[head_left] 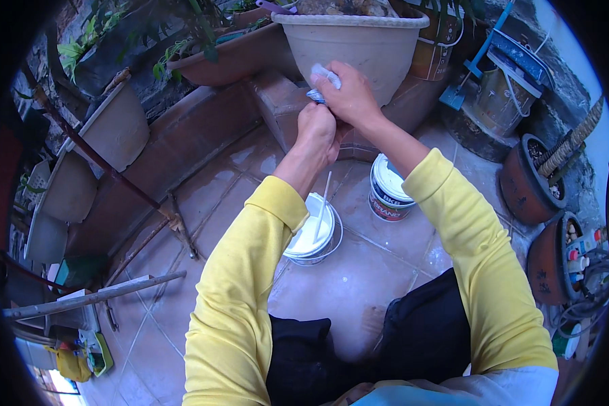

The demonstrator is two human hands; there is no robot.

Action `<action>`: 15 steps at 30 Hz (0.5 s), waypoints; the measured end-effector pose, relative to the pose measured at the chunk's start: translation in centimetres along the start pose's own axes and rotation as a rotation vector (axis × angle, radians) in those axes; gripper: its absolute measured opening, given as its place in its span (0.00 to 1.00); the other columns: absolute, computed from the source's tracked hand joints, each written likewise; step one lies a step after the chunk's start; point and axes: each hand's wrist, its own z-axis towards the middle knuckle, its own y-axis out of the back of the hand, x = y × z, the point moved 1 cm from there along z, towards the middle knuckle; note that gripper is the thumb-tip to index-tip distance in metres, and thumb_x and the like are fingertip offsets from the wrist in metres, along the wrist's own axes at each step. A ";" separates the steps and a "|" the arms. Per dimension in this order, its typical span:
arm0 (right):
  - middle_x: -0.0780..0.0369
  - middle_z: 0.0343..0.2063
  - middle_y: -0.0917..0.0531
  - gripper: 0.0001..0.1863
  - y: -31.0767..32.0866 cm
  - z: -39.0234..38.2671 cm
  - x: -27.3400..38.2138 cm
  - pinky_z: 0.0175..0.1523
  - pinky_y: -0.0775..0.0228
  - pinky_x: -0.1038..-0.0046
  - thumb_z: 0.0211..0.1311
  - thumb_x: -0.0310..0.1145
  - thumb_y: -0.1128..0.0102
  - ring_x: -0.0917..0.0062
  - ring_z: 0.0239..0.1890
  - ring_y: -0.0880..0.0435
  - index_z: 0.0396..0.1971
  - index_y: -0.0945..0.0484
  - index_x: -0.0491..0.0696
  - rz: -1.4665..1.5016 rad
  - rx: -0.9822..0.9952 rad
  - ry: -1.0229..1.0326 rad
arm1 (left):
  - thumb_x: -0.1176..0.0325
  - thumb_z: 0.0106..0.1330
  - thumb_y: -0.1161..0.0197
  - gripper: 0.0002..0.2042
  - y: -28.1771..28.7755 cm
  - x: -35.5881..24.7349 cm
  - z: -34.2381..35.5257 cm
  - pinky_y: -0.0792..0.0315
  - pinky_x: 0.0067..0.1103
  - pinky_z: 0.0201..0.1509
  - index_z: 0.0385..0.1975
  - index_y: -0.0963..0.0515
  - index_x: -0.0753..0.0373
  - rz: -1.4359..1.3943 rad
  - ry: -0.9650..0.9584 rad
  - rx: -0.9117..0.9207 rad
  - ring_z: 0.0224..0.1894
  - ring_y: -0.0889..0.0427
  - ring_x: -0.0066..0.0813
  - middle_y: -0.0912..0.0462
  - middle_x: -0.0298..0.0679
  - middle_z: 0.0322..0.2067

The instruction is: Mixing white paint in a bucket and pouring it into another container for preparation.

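We find both hands raised near each other over the tiled floor (379, 264). The right hand (350, 100) is clamped on a crumpled white-and-blue cloth (327, 74), which bunches out beyond its fingers on their left side. The left hand (316, 130), just below and to the left of the right hand, has its fingers curled into a fist against the cloth's lower end; we cannot tell what, if anything, lies inside that grip.

Below the left hand and nearer the body, we note a bucket (310, 260) with white contents, a pale stick (323, 201) leaning in it. Below the right hand, partly behind its forearm, stands a tub (390, 204) with a white top and a dark and red printed side. Directly beyond both hands is a large pale planter (392, 51), with a long brown planter (213, 64) to the left of it. Well to the right of the right hand, we record a stained metal bucket (499, 105) and, farther down that side, a brown pot (526, 193) holding a thick stem.
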 end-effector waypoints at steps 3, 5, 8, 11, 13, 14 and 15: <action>0.49 0.32 0.23 0.14 -1.1 -3.5 0.4 0.40 0.31 0.60 0.62 0.39 0.44 0.52 0.37 0.23 0.32 0.28 0.41 0.094 -0.005 0.047 | 0.57 0.73 0.55 0.18 1.1 -1.6 -0.4 0.22 0.35 0.46 0.49 0.32 0.67 -0.104 -0.003 -0.036 0.44 0.20 0.40 0.23 0.49 0.44; 0.50 0.34 0.24 0.14 -1.7 -6.1 0.9 0.40 0.31 0.56 0.64 0.38 0.46 0.51 0.37 0.22 0.34 0.30 0.40 0.050 0.123 0.163 | 0.48 0.71 0.61 0.24 2.8 -2.0 0.2 0.24 0.36 0.43 0.43 0.29 0.66 -0.308 0.264 -0.090 0.37 0.20 0.45 0.20 0.51 0.37; 0.49 0.35 0.24 0.14 -1.9 -8.4 0.9 0.37 0.30 0.55 0.66 0.38 0.48 0.50 0.34 0.21 0.36 0.32 0.41 0.004 0.169 0.152 | 0.37 0.68 0.65 0.33 4.5 -0.5 0.1 0.25 0.41 0.47 0.48 0.32 0.66 -0.315 0.209 0.034 0.39 0.21 0.56 0.20 0.58 0.38; 0.49 0.35 0.24 0.14 -1.9 -8.4 0.2 0.32 0.29 0.57 0.67 0.39 0.51 0.54 0.32 0.20 0.37 0.32 0.41 0.021 0.153 0.072 | 0.32 0.65 0.67 0.41 5.0 -0.8 0.1 0.37 0.46 0.61 0.66 0.51 0.61 -0.380 0.182 0.026 0.57 0.30 0.61 0.34 0.63 0.58; 0.51 0.36 0.24 0.14 -2.3 -8.0 -0.3 0.28 0.28 0.59 0.69 0.40 0.53 0.58 0.31 0.19 0.37 0.33 0.41 0.035 0.102 -0.030 | 0.32 0.64 0.66 0.42 4.7 -2.0 0.2 0.48 0.47 0.68 0.69 0.57 0.58 -0.571 -0.126 0.085 0.64 0.40 0.58 0.40 0.62 0.62; 0.52 0.36 0.23 0.14 -2.7 -7.9 -0.7 0.24 0.29 0.63 0.70 0.40 0.55 0.63 0.32 0.18 0.38 0.33 0.42 0.333 0.070 -0.454 | 0.31 0.64 0.66 0.42 4.4 -2.5 0.2 0.55 0.48 0.71 0.68 0.55 0.59 -0.583 -0.181 0.126 0.68 0.46 0.57 0.45 0.61 0.65; 0.54 0.37 0.23 0.15 -3.2 -8.2 -1.0 0.20 0.30 0.67 0.71 0.41 0.57 0.68 0.32 0.18 0.39 0.33 0.42 0.637 0.040 -0.914 | 0.31 0.64 0.66 0.42 4.1 -2.6 0.3 0.55 0.48 0.71 0.68 0.55 0.59 -0.601 -0.154 0.121 0.68 0.46 0.57 0.45 0.61 0.65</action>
